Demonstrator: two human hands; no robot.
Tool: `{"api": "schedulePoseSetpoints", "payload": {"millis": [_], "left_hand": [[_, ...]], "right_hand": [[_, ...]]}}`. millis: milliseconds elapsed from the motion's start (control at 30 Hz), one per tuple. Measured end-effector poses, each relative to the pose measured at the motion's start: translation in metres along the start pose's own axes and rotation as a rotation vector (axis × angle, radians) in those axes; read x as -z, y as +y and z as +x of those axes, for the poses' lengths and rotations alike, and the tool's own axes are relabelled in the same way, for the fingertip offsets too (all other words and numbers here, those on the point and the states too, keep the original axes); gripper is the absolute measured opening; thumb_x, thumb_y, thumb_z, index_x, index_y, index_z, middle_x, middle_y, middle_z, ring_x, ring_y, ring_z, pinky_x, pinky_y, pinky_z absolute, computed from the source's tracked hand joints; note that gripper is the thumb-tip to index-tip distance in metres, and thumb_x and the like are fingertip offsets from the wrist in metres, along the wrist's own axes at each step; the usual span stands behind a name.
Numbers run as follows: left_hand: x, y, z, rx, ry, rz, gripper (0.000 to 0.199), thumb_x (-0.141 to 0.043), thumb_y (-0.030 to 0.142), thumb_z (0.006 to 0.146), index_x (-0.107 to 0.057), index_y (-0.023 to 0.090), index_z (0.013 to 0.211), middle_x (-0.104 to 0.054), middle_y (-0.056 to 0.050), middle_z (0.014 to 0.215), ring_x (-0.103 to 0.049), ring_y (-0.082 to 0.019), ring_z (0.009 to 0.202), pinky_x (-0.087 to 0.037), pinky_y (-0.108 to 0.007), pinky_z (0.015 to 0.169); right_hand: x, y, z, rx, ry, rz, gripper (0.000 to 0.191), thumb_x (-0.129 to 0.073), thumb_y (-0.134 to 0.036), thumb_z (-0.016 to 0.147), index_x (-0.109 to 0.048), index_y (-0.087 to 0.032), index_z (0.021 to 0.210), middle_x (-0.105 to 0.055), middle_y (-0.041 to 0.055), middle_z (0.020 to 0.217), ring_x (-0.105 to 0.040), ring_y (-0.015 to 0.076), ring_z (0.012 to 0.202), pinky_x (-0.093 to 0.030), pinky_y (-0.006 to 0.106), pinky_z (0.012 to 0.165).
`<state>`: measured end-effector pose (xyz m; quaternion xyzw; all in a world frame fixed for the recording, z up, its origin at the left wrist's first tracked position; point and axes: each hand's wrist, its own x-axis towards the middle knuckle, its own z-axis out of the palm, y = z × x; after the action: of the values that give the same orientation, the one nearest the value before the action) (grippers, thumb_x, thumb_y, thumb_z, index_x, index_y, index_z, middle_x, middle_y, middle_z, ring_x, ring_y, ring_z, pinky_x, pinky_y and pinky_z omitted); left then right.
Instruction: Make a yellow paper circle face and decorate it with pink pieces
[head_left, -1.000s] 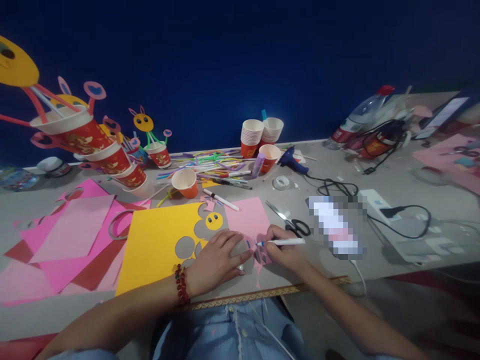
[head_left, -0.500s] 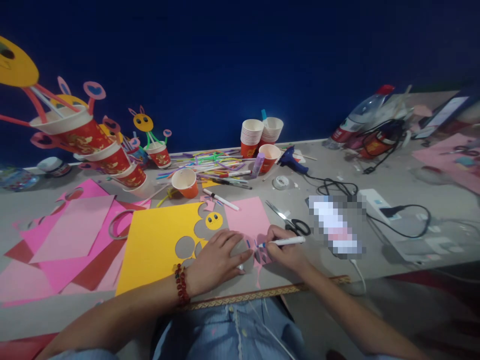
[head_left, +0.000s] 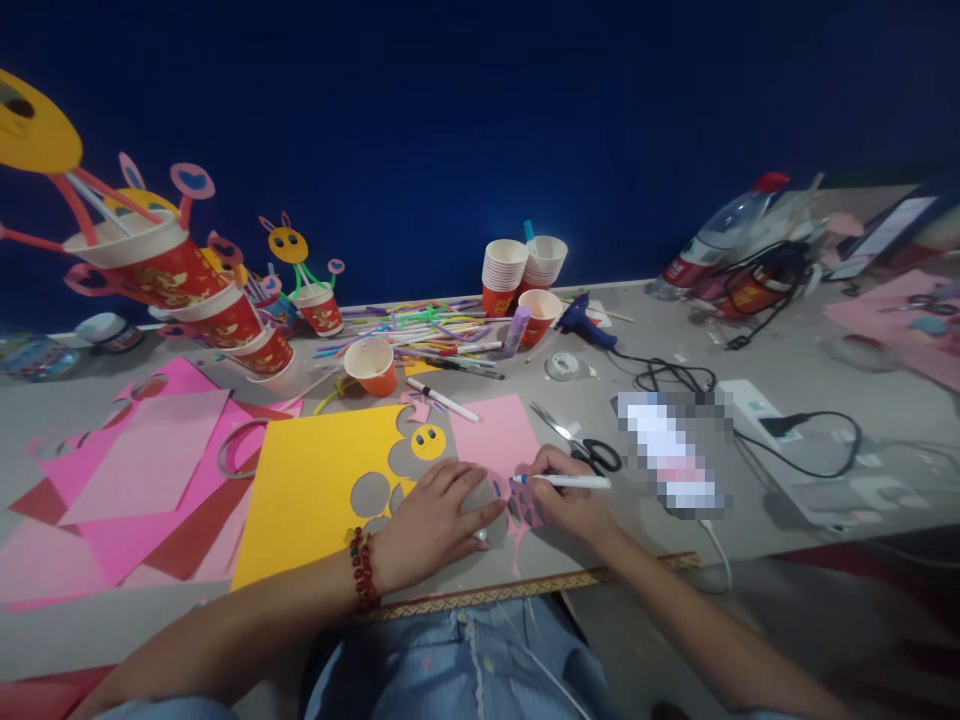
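Head view, only feed I've got. White marker (head_left: 574, 482) is right of lower centre: white barrel, blue at the tip end, lying near level, tip pointing left. Under it I have a small pink paper cutout (head_left: 498, 488) with blue marks on it; details too small to read. Can't tell whether the tip touches. Pink sheet (head_left: 495, 430) sits just above the cutout, lower centre, plain on its upper part. Pink scraps with cut-out gaps trail below, toward the table edge.

Right hand (head_left: 574, 500) comes in from lower right, forearm slanting up-left. Thumb and fingers pinch the marker near its tip end, barrel sticking out to the right. Left hand (head_left: 435, 525) comes from lower left, palm down, fingers loosely spread, thumb apart, index fingertip by the cutout's left edge. I see no pinch there. Red bead bracelet (head_left: 363, 568) on that wrist.

Left of it, yellow sheet (head_left: 307, 480) with round holes, partly under the left hand; small yellow smiley disc (head_left: 428, 443) above the knuckles. Black-handled scissors (head_left: 598, 456) just up-right of the right hand.
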<state>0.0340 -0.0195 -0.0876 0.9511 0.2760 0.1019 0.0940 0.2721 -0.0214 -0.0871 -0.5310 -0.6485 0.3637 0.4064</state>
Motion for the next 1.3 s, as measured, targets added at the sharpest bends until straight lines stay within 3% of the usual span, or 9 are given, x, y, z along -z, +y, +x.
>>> {"api": "schedulePoseSetpoints", "payload": {"millis": [1300], "left_hand": [[0.0012, 0.0003, 0.0000, -0.003, 0.007, -0.004, 0.050, -0.066, 0.042, 0.088, -0.052, 0.029, 0.134, -0.047, -0.013, 0.141, -0.041, -0.030, 0.132, -0.036, -0.052, 0.110]], "right_hand": [[0.0016, 0.0049, -0.0011, 0.031, -0.042, -0.019, 0.014, -0.051, -0.016, 0.072, -0.046, -0.022, 0.060, -0.047, -0.0039, 0.053, -0.041, 0.0122, 0.049, -0.032, 0.025, 0.049]]}}
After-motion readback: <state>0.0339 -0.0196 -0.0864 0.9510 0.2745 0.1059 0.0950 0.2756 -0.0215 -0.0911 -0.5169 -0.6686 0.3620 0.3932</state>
